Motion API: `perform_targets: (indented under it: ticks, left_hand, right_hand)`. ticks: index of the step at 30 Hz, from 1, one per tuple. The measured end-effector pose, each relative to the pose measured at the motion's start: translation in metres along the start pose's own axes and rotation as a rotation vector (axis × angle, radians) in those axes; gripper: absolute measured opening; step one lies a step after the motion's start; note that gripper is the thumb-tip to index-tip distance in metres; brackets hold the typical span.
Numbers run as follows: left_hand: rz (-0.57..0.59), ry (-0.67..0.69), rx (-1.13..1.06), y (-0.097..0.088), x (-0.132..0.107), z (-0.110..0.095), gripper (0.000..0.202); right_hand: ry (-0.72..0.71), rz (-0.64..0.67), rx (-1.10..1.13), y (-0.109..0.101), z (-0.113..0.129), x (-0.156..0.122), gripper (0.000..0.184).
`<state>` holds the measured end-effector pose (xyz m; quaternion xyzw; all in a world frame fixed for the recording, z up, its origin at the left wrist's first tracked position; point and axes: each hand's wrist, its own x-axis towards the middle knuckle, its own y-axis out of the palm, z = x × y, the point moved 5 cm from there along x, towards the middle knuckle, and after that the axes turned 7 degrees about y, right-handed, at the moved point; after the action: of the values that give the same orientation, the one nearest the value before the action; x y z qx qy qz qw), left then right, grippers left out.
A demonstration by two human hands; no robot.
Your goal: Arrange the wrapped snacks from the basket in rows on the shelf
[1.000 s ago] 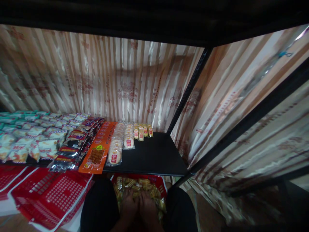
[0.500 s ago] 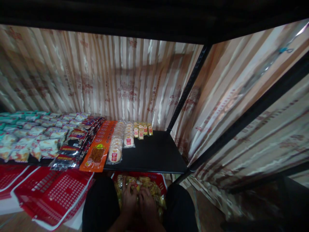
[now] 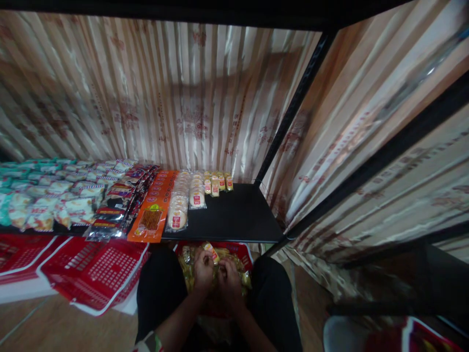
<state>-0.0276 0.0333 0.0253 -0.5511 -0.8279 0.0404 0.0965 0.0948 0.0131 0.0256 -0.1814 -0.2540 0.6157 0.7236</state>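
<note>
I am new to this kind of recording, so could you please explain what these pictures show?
There is no machine here: the bare hands belong to a person wearing a camera on the head. Every picture comes from that camera, looking forward and down.

The left hand appears to hold a small packet with a pale and reddish label. The right hand is close beside it; whether its fingers grip anything is too dim to tell. Both are over a red basket of yellowish packets, between the person's knees.

On the black shelf ahead lie, from left to right, green and white packets, dark packets, an orange packet, round wrapped snacks and small yellow packs.
</note>
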Motion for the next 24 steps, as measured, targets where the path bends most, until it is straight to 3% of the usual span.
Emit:
perform_targets:
  ticks: [7, 15, 20, 24]
  left_hand:
    - [-0.008, -0.02, -0.015, 0.001, -0.002, -0.015, 0.012]
    - [0.004, -0.053, -0.167, 0.011, -0.005, -0.015, 0.018]
    - [-0.061, -0.076, -0.223, 0.012, -0.003, -0.018, 0.035]
    - [-0.018, -0.096, -0.254, 0.015, -0.001, -0.016, 0.051]
  right_hand:
    - [0.139, 0.008, 0.147, -0.003, -0.002, 0.002, 0.026]
    - [0.189, 0.037, 0.178, -0.007, -0.001, 0.004, 0.034]
    - [0.152, -0.017, 0.102, -0.013, 0.007, 0.008, 0.032]
    - [0.151, -0.021, 0.042, -0.017, 0.012, 0.014, 0.029]
